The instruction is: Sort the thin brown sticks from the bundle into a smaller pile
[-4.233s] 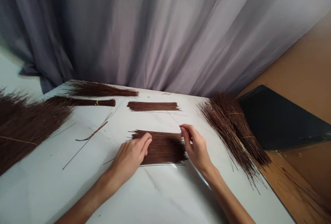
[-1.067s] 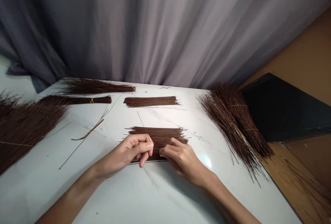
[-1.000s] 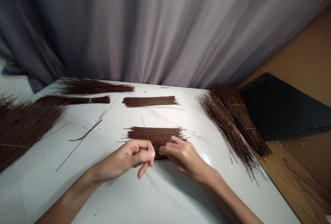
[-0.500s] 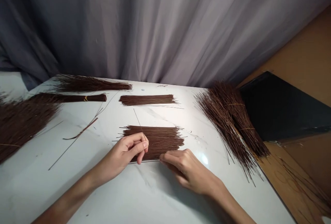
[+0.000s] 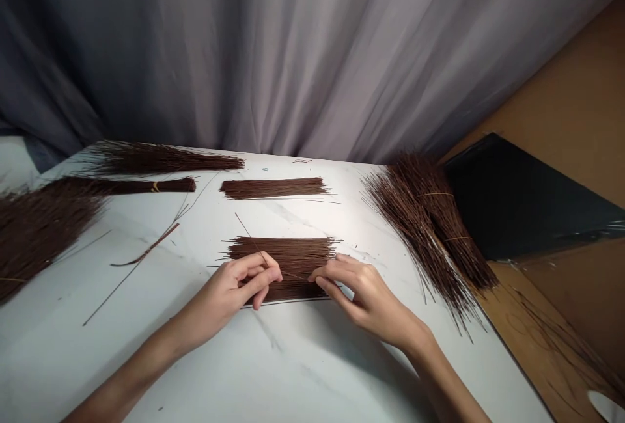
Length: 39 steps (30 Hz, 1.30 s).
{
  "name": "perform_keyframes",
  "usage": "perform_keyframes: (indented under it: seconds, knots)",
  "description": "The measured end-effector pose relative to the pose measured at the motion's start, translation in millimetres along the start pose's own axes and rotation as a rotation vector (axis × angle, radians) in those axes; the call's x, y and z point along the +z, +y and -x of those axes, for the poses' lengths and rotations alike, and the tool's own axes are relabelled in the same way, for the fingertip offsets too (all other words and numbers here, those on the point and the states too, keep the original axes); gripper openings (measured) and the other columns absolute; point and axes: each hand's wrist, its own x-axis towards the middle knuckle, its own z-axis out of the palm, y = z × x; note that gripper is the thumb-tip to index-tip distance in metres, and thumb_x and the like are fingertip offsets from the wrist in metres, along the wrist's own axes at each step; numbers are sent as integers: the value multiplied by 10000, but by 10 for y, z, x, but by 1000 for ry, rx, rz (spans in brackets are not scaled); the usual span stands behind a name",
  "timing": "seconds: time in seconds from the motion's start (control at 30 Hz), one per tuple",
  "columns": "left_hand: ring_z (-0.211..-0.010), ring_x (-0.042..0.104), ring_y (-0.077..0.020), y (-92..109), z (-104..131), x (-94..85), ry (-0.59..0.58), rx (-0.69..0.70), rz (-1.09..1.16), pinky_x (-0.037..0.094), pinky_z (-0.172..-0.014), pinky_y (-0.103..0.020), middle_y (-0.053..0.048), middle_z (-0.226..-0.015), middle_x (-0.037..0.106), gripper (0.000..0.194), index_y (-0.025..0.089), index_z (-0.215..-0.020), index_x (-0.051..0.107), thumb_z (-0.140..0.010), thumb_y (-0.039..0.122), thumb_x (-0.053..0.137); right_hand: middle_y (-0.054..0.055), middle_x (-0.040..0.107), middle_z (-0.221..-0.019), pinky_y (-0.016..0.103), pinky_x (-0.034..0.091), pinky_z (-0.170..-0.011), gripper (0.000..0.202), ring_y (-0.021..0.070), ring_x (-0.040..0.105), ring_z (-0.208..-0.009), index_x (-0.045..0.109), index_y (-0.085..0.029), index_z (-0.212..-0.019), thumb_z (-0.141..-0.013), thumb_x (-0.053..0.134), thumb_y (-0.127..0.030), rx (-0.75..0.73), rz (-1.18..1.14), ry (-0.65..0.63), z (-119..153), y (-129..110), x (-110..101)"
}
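A flat layer of thin brown sticks (image 5: 288, 250) lies crosswise on the white table in front of me. Above its left part, my left hand (image 5: 251, 278) pinches a single thin stick (image 5: 248, 230) whose far end slants up and to the left. My right hand (image 5: 349, 283) is over the layer's right side, with thumb and forefinger closed on the other end of that same stick. Between the two hands the stick runs nearly level. Just beyond lies a smaller, neat bundle of cut sticks (image 5: 273, 187), with one loose stick along its near side.
Tied bundles of long sticks (image 5: 430, 215) lie on the right, near a black panel (image 5: 527, 202). More bundles (image 5: 43, 221) sit at the left, one with a yellow tie (image 5: 155, 187). Loose strands (image 5: 146, 254) cross the table (image 5: 219, 377). A grey curtain (image 5: 273, 52) hangs behind.
My right hand has risen from the layer's near edge and now grips the stick's end. The stick in my left hand has tilted further left. The view has shifted slightly.
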Motion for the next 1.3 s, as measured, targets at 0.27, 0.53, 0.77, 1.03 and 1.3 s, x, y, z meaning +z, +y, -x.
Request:
perform_keyframes:
  seconds: [0.27, 0.53, 0.77, 1.03, 1.3]
  knots:
    - [-606, 438, -129, 17, 40, 3, -195, -48, -11, 379, -604, -261, 1, -773, 666, 359, 200, -866, 611, -1015, 510, 510, 27, 730, -905, 324, 417, -770, 199, 179, 574, -808, 662, -196, -961, -1049, 483, -197, -21, 126, -11, -31, 76, -4]
    - [-666, 463, -145, -29, 20, -69, -168, -54, -137, 301, -584, -268, 1, -775, 622, 370, 191, -772, 610, -1000, 470, 525, 17, 689, -853, 362, 377, -857, 237, 185, 541, -856, 653, -203, -905, -1061, 479, -235, 4, 149, -36, -24, 92, -83]
    - [-701, 467, -162, -70, -10, -74, -157, -59, -122, 325, -638, -273, 23, -693, 558, 325, 205, -871, 613, -1012, 478, 505, -6, 709, -896, 420, 361, -1020, 253, 163, 604, -875, 658, -212, -903, -1068, 468, -241, 52, 35, -38, -15, 156, -60]
    - [-707, 476, -168, -47, -11, 9, -119, -58, -122, 332, -652, -263, 32, -672, 535, 304, 207, -874, 609, -1003, 465, 515, 101, 667, -1128, 420, 453, -927, 232, 239, 543, -1032, 657, -205, -1203, -1022, 516, -173, -52, 275, 442, -76, 85, 108]
    - [-679, 509, -175, -143, -21, 125, -136, -12, -151, 363, -643, -279, 9, -701, 577, 320, 193, -833, 597, -993, 461, 526, 166, 517, -1441, 443, 434, -1022, 402, 292, 461, -1215, 543, -174, -1419, -1019, 508, -170, -330, 682, 258, -279, -252, 407]
